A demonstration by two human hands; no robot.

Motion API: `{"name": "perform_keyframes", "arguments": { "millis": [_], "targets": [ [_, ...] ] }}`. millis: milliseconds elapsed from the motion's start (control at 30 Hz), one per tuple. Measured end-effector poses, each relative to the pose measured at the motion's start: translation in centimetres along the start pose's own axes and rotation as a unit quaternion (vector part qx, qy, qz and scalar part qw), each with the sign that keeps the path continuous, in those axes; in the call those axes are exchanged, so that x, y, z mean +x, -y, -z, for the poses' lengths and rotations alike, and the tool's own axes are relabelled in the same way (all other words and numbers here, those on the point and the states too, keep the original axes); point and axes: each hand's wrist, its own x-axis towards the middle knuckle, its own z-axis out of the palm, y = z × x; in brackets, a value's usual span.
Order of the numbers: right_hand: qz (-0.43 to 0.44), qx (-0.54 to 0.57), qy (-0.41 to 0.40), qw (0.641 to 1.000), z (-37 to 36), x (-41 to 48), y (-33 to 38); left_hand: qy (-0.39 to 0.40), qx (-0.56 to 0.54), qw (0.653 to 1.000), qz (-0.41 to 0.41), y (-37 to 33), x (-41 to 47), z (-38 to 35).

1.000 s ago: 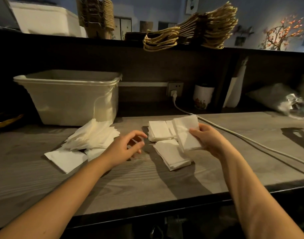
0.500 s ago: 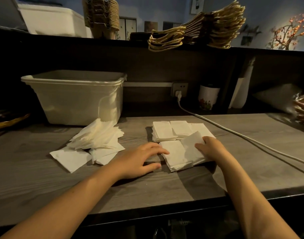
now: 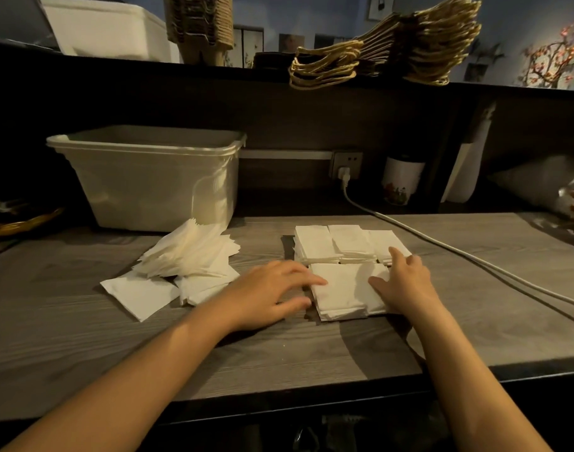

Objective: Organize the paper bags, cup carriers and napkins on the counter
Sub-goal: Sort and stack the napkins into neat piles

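Now the napkin bundle that my right hand (image 3: 403,282) held raised a second ago is down on the front napkin stack (image 3: 341,290). That hand lies flat on top, fingers straight and spread, one fingertip reaching to the rear row of stacks (image 3: 337,243). My left hand (image 3: 275,291) has come in from the side. Its fingers are extended and uncurled, with the tips against the stack's left edge, gripping nothing.

I judge this as squaring up: one more batch has joined the tidy block, which sits mid-counter (image 3: 83,337), just left of the white cable (image 3: 442,246). The loose napkin pile (image 3: 191,256) lies fanned and untidy to the left, well apart from the block, so the napkin work looks only partly done.

The paper bags (image 3: 393,50) and the cup carriers (image 3: 199,24) stand on the upper shelf, out of my hands.

As for containers, the pale plastic tub (image 3: 148,177) sits behind the loose pile, just beside it. From this angle I see only its rim and wall, so I cannot tell what it holds. The white bin (image 3: 109,27) on the shelf is equally closed to me. The printed cup (image 3: 401,181) by the wall socket has a dark top, and I cannot make out its contents.
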Motion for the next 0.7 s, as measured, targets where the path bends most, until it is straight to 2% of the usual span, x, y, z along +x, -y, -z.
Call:
{"name": "perform_keyframes", "arguments": {
  "millis": [100,200,267,333,433,533,633,700],
  "targets": [
    [0.019,-0.022,-0.059,0.998,0.3,-0.2,0.3,-0.107,0.021,0.99,0.086,2.0,-0.7,2.4],
    [0.078,0.032,-0.127,0.988,0.7,-0.4,1.4,-0.197,0.067,0.958,0.199,5.0,-1.9,4.2],
    [0.128,0.082,-0.129,0.98,0.9,-0.6,2.9,-0.221,0.108,0.927,0.284,6.4,-2.6,5.1],
    [0.17,0.116,-0.113,0.972,0.9,-0.8,4.9,-0.279,0.099,0.889,0.35,6.8,-2.9,6.0],
    [0.222,0.147,-0.092,0.96,0.4,-1.1,7.9,-0.371,0.087,0.835,0.397,7.2,-3.6,6.8],
    [0.247,0.208,-0.046,0.945,-0.3,-1.7,10.4,-0.356,0.053,0.819,0.447,8.4,-4.2,6.9],
    [0.254,0.254,-0.004,0.933,-1.2,-2.4,12.7,-0.263,-0.057,0.816,0.511,9.5,-4.2,6.6],
    [0.258,0.28,0.011,0.925,-2.1,-2.6,13.9,-0.194,-0.117,0.826,0.516,9.2,-3.7,6.2]
  ]
}}
